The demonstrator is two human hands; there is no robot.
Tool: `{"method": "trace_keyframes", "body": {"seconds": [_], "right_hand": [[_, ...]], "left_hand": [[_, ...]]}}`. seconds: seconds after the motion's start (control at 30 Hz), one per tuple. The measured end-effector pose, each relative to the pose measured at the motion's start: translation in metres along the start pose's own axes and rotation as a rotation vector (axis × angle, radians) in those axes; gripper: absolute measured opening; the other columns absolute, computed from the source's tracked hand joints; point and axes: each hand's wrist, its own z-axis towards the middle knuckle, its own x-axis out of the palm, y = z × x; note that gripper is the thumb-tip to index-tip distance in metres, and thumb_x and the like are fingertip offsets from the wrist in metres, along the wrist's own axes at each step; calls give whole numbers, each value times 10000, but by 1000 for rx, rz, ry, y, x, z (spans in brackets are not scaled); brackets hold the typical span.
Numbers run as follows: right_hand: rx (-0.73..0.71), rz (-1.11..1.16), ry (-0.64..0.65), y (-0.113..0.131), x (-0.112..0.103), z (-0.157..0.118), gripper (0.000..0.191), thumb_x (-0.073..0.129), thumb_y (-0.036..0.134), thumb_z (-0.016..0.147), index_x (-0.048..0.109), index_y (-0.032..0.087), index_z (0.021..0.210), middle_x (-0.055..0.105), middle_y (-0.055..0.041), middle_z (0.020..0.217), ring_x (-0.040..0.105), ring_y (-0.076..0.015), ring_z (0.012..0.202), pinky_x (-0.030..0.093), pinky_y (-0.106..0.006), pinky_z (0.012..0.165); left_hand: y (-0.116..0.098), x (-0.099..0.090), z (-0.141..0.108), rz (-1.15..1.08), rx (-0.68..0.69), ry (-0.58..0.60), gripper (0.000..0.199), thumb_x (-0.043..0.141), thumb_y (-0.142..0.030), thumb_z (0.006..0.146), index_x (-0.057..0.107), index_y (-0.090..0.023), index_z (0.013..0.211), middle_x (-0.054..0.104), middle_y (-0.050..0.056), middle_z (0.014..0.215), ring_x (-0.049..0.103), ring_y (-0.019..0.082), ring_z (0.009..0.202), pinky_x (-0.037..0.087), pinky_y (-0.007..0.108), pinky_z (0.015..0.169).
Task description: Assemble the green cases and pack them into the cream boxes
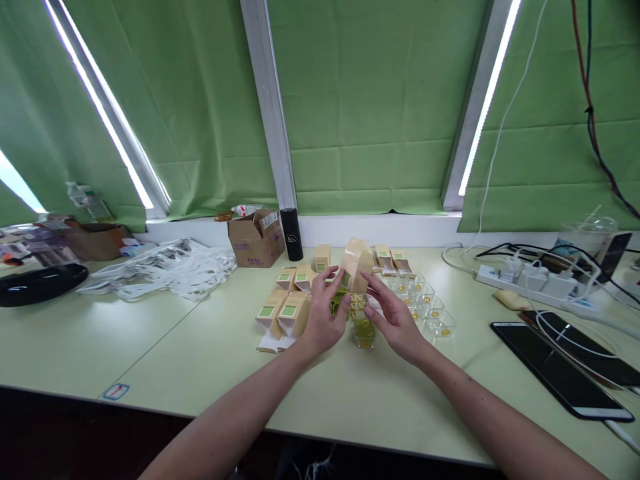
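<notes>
We are finding the open carton [356,263] between the two hands, above the green-filled cup [365,332] and slightly farther from the person. Its long axis is running roughly upward, leaning a little. The left hand [325,312] is flanking its left side and the right hand [395,321] its right; we are judging neither clearly nearer. We are noting curved fingers on both hands, with thumb and index spread apart and index tips reaching the carton's sides; whether either hand is pinching it alone, we cannot tell. The cup is sitting upright below, lying nearer the right thumb than the left. Small yellow-marked pieces [357,305] are showing between the hands, behind the cup. Farther out, we are recording green-labelled cartons [295,313] standing left of the left hand, and clear cups [441,324] resting right of the carton on the table [200,373].
</notes>
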Motion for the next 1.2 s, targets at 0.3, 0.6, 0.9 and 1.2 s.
{"method": "trace_keyframes", "body": {"seconds": [0.3,0.6,0.9,1.2], "right_hand": [[-269,-227,108,7,-4,-3,602,540,340,1063,367,346,1639,441,-65,1679,373,-306,1572,367,-569,1276],[-331,-594,54,5,-17,3,108,611,170,923,703,226,932,732,-84,923,659,-279,952,506,-470,867],[-130,-933,447,27,-25,6,276,782,334,841,695,211,1072,775,-88,1020,599,-302,1031,391,-441,889],[-35,-973,534,27,-23,8,303,802,263,780,721,207,1066,780,-75,1006,594,-308,1054,386,-432,868]], "left_hand": [[7,1,4,-194,-187,-83,440,633,-502,1002,584,-201,1319,662,138,1241,634,292,1196,532,429,1020],[10,-9,13,-296,-316,-39,421,787,-421,871,560,-199,1148,694,98,1139,662,255,1055,526,362,915],[18,-29,35,-184,-409,137,401,825,-350,740,620,-196,1049,714,56,1056,640,244,973,472,346,840],[2,-44,45,-120,-425,370,469,840,-289,684,655,-183,1103,735,96,1135,675,308,1053,523,426,910]]}}
